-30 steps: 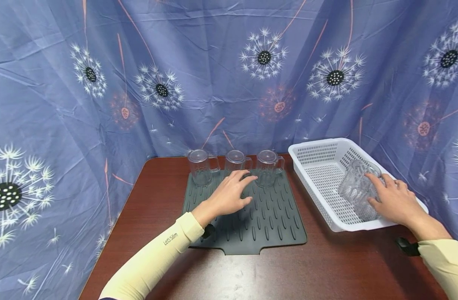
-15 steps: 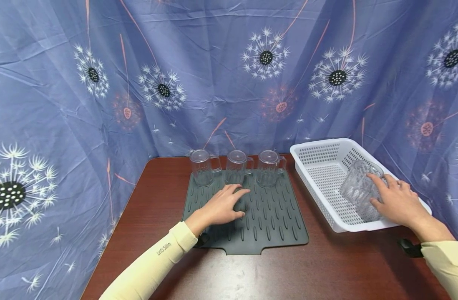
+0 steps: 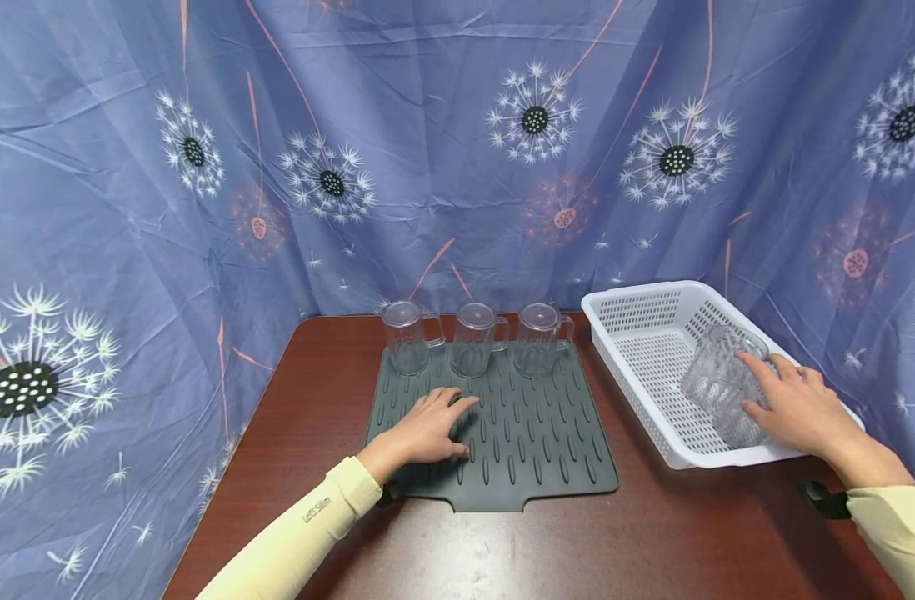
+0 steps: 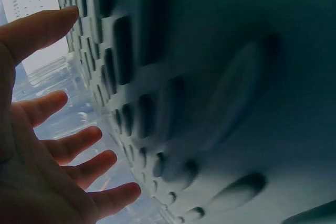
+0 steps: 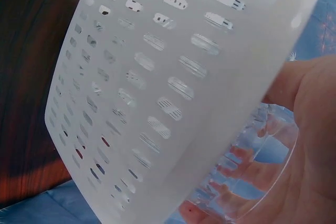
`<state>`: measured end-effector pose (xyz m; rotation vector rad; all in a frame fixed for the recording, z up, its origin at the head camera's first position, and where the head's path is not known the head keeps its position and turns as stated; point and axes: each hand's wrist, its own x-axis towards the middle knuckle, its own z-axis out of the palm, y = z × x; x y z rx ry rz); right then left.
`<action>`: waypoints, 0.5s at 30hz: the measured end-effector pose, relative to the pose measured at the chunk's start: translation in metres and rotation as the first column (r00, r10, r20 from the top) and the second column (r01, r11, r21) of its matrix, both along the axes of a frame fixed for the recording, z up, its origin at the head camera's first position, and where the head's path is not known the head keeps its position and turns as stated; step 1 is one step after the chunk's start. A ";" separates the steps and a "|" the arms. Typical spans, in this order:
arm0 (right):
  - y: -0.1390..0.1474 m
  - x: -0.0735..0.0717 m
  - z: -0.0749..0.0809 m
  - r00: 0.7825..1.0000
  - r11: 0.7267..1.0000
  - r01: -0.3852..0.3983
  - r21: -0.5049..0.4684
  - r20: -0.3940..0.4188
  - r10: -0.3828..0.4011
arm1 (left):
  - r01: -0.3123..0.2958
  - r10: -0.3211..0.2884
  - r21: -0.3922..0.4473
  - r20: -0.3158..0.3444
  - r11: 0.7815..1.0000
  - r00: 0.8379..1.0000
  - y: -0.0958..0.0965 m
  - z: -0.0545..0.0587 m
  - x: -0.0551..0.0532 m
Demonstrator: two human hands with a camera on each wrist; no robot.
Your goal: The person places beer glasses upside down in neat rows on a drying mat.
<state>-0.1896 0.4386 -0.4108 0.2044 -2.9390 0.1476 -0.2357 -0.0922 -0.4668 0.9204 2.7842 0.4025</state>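
Three clear glass mugs stand upside down in a row at the back of the dark ribbed drying mat [image 3: 517, 454]: a left mug [image 3: 406, 340], a middle mug [image 3: 472, 342] and a right mug [image 3: 537, 342]. Over the mat's left half hovers my left hand [image 3: 422, 427], fingers spread and holding nothing. At the right, my right hand [image 3: 802, 410] reaches into the white basket [image 3: 632, 398] and grips a clear glass mug [image 5: 275, 153] at its near end. Its fingers show through the glass in the right wrist view. Another glass mug [image 3: 708, 371] lies beside it.
The basket stands on the brown wooden table [image 3: 472, 554], right of the mat. A blue curtain [image 3: 442, 167] with dandelion prints hangs behind the table and at both sides.
My left hand has drawn back from near the middle mug, toward the left and nearer to me. The right hand stays at the mug in the basket.
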 end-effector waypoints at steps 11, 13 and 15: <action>0.004 -0.002 0.007 0.996 0.996 -0.087 -0.025 0.018 0.087 | -0.011 0.011 -0.020 -0.001 1.000 1.000 -0.008 -0.014 0.003; 0.004 -0.002 0.008 0.995 0.995 -0.098 -0.029 0.011 0.098 | -0.011 0.011 -0.018 0.003 1.000 1.000 -0.009 -0.015 0.003; 0.004 -0.003 0.008 0.995 0.994 -0.104 -0.031 -0.007 0.104 | -0.010 0.010 -0.014 0.004 1.000 1.000 -0.009 -0.016 0.003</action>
